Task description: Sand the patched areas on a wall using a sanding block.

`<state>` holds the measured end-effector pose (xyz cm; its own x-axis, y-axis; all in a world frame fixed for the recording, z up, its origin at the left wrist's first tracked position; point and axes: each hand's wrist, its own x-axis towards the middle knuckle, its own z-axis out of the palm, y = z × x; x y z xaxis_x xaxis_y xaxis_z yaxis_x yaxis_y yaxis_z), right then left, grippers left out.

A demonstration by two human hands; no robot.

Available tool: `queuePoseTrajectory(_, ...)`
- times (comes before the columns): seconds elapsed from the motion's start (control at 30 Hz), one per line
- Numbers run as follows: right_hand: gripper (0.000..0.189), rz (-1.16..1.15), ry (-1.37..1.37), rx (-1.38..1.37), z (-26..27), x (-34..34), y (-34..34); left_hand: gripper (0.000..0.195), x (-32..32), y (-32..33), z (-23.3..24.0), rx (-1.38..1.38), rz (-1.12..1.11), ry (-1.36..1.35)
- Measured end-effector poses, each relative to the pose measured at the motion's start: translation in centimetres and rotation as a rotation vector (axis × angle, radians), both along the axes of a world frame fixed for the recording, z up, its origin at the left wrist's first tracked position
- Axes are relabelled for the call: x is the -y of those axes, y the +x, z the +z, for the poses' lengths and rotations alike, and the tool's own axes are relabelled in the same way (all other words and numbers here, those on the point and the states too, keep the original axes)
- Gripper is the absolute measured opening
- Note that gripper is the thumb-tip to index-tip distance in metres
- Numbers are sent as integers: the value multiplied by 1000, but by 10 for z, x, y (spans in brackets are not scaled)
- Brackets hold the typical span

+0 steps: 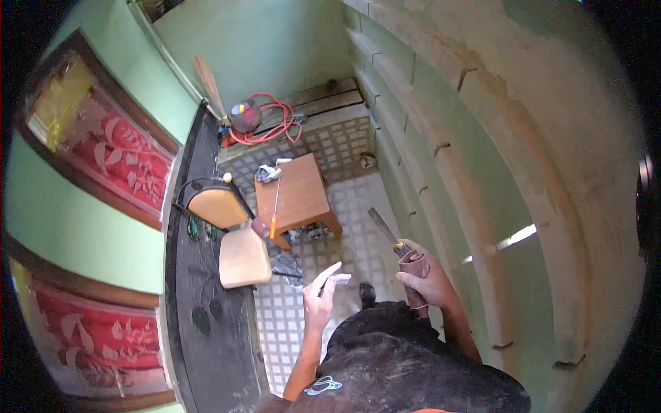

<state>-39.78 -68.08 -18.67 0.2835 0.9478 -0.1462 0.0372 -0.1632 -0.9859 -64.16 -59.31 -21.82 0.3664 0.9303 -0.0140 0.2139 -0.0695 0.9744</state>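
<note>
My right hand (431, 281) grips a rolled strip of reddish-brown sandpaper (414, 265) together with a scraper (384, 227), whose flat metal blade points up and to the left. To its left, my left hand (319, 299) pinches a small pale folded piece (341, 279) between thumb and fingers; its material cannot be told. Beyond the hands stands a low brown wooden table (297, 191), bearing a crumpled plastic bag (267, 174) and a long thin rod tool with an orange handle (273, 226). A reddish-brown roll (260, 227) lies by the table's left edge.
A chair (245, 257) with a pale seat stands left of the table, beside a long dark ledge (206, 356). Shelf-like ledges (480, 206) run along the right wall. Farther off are a coiled red hose or cable (281, 121) and a broom (209, 85). Plastic (289, 266) lies on the tiled floor.
</note>
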Motion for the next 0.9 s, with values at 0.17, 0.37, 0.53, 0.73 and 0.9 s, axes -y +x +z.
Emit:
queuePoseTrajectory(0.17, 70, -65, -51, 38, 20, -46, 31, 32, -77, 41, 1, 93, -53, 48)
queuePoseTrajectory(0.37, 69, -293, -7, -20, 22, -67, 61, 29, -143, 119, 3, 174, -236, 135)
queuePoseTrajectory(0.53, 68, -489, 92, -38, 22, -86, 81, 35, -196, 193, 42, 101, -558, 392)
queuePoseTrajectory(0.73, 55, -743, 189, -182, 53, -133, 100, 46, -261, 284, 89, 266, -837, 502)
queuePoseTrajectory(0.9, 66, -821, 289, -225, 78, -188, 124, 56, -306, 336, 133, 412, -951, 664)
